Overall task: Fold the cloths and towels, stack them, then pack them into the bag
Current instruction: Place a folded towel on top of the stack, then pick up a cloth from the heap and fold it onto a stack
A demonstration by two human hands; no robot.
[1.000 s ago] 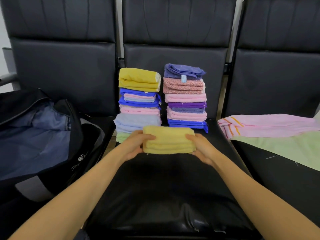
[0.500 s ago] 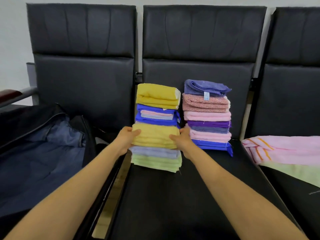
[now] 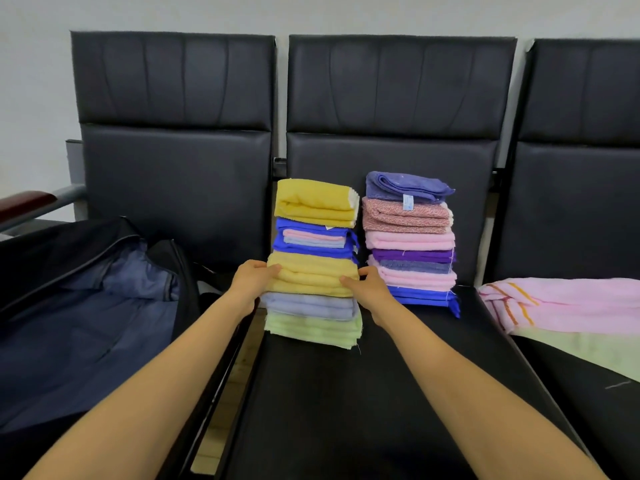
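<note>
From the head camera I hold the folded yellow towel (image 3: 311, 275) straight ahead at 12 o'clock. My left hand (image 3: 251, 277) grasps its 9 o'clock end and my right hand (image 3: 369, 287) its 3 o'clock end, fingers curled round the short edges. Its long axis runs 9 to 3, level, so neither hand is nearer than the other.

The towel sits in front of the left stack (image 3: 313, 322) and hides its middle layers; I cannot tell whether it touches them. The relation that matters, I judge, is the one straight up. The stack's top, a mustard towel (image 3: 317, 202), lies at 12 o'clock from my grip, with its long axis parallel to what I hold — a lift and a short reach forward, no turning.

The right stack (image 3: 410, 240) stands just beside the left one, at 2 o'clock from my hands. Both rest toward the back of the black padded middle seat (image 3: 346, 393). The bag (image 3: 86, 306) gapes open on the seat at 9 o'clock, its blue lining showing. At 3 o'clock a pink towel (image 3: 561, 299) lies loosely heaped over a green cloth (image 3: 581, 351) — folding work left, by my reckoning. A pale wall (image 3: 34, 81) rises behind the chair backs, and an armrest (image 3: 24, 199) is at 10 o'clock.
</note>
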